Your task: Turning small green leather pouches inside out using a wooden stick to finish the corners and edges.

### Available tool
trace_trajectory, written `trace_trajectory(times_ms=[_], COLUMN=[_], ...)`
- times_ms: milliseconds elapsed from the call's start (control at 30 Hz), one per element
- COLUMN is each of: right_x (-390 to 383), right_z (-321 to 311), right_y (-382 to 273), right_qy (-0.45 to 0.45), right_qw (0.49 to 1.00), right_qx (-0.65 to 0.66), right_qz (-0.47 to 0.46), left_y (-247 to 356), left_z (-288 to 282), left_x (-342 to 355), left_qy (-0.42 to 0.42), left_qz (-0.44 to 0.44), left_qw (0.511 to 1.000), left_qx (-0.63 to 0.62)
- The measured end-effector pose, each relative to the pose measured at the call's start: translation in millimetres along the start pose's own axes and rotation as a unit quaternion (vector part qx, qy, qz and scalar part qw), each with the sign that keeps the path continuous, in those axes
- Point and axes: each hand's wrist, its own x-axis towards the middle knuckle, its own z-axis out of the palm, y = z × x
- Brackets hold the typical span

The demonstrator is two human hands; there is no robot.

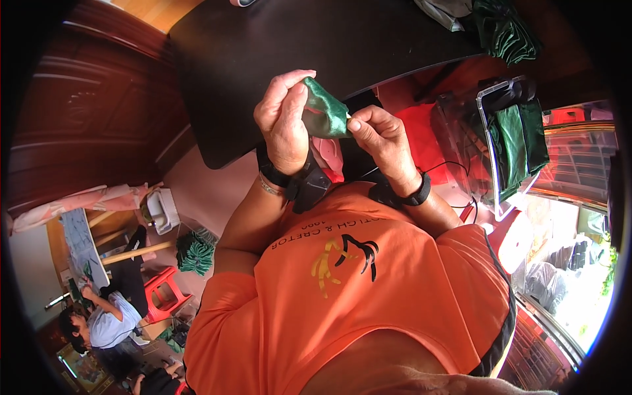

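Observation:
A small piece of shiny green satin cloth [327,108], with a paler green inner face, is stretched between my hands above the table's near edge. My left hand [284,122] pinches its upper left corner between thumb and fingers. At the cloth's lower right end, the thumb and forefinger of my right hand [384,135] are pressed together on its edge, where a small whitish bit shows. Whether the cloth is a sewn pouch or a flat piece, I cannot tell. Both wrists wear black straps.
Ahead lies a dark table [230,59], with green cloth bundles [503,33] at its far right. At right, a clear plastic bin [490,131] has folded green pieces over it. Another green bundle [195,251], a red stool [162,295] and a seated person [112,319] are at lower left.

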Motion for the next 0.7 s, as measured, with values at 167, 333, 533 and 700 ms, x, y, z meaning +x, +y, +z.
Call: trace_trajectory(times_ms=[167, 333, 533, 700], right_x=[-2.9, -1.5, -5.7, -0.4], right_z=[0.8, -0.2, 6.3, 2.2], right_y=[-0.2, -0.4, -1.8, -3.0], right_qy=[-0.008, -0.069, 0.092, 0.105], right_qw=[0.999, 0.979, 0.968, 0.953], right_qx=[0.037, 0.158, -0.198, -0.242], right_qz=[0.020, 0.112, -0.121, -0.148], left_y=[-3.7, 0.8, 1.9, -3.4], left_z=[9.7, 14.0, 11.9, 12.1], left_x=[-8.9, -12.8, -16.2, -18.9], left_qy=[0.026, 0.042, 0.020, -0.005], left_qz=[-0.045, -0.016, 0.044, 0.038], left_qw=[0.998, 0.999, 0.996, 0.996], left_qx=[-0.043, -0.001, 0.078, 0.082])
